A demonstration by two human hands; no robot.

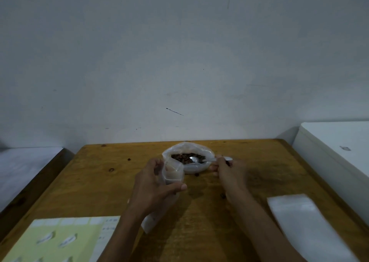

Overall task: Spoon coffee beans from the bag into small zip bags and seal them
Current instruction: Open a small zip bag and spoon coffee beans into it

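Note:
A clear plastic bag (196, 167) of brown coffee beans (184, 157) lies open near the far edge of the wooden table (99, 181). My right hand (229, 171) pinches the handle of a metal spoon (196, 159), whose bowl lies in the bag's mouth on the beans. My left hand (155, 185) grips a small clear zip bag (172, 173) upright just left of the big bag, its mouth held open. The zip bag's lower part (148, 223) hangs behind my left wrist.
A pile of empty clear zip bags (303, 221) lies at the table's right front. A yellow-green printed sheet (60, 239) covers the left front corner. Stray beans (222, 195) dot the table. A white box (335, 151) stands right of the table, with a wall behind.

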